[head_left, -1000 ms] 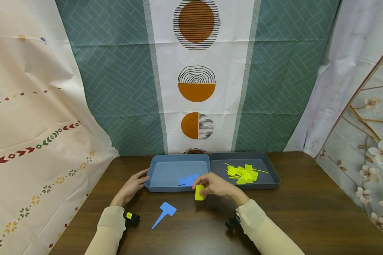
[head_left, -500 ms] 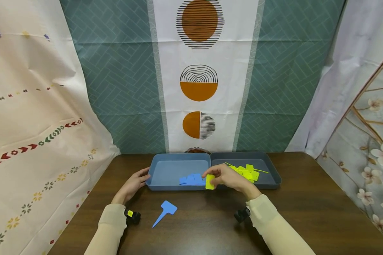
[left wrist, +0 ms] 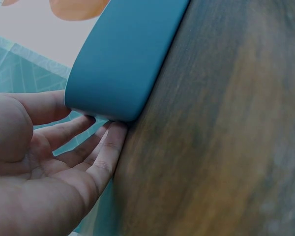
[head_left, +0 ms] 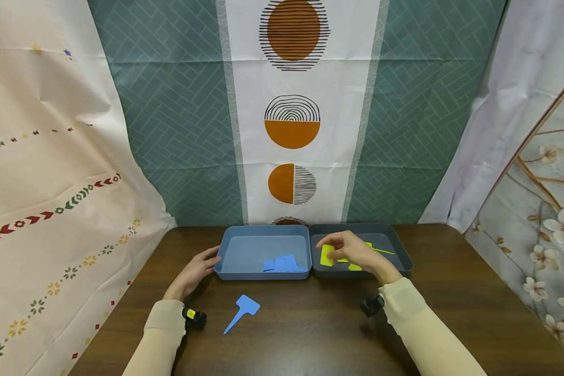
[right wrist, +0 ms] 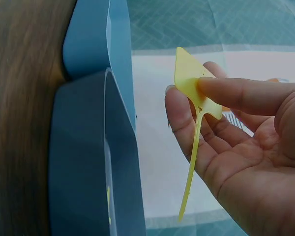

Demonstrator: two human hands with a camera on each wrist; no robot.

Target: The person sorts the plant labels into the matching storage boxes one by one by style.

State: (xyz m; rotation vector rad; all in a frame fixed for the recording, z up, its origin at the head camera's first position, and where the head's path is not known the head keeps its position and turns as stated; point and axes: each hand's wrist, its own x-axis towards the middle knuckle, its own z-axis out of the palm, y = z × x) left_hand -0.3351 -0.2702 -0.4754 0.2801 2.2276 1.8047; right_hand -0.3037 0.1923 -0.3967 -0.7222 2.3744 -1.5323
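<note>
My right hand [head_left: 354, 253] pinches a yellow T-shaped plant label [head_left: 326, 255] between thumb and fingers, over the dark grey tray [head_left: 398, 261]. In the right wrist view the label's thin stem [right wrist: 190, 177] points downward. Other yellow plant labels [head_left: 355, 267] lie in that tray, mostly hidden behind the hand. At the left end of the blue tray [head_left: 244, 248], my left hand [head_left: 195, 271] rests its fairly straight fingers against the corner; the left wrist view shows fingertips [left wrist: 119, 129] at the tray's wall. Several blue plant labels [head_left: 282, 263] lie inside the blue tray's front right corner.
One blue plant label [head_left: 246, 306] lies on the brown wooden table [head_left: 301, 334] in front of the blue tray. Both trays stand side by side near the table's back edge. Behind them hangs a patterned curtain [head_left: 178, 115].
My right hand has carried the yellow plant label rightward, from in front of the blue tray's right corner to over the dark grey tray. The left hand has stayed at the blue tray.
</note>
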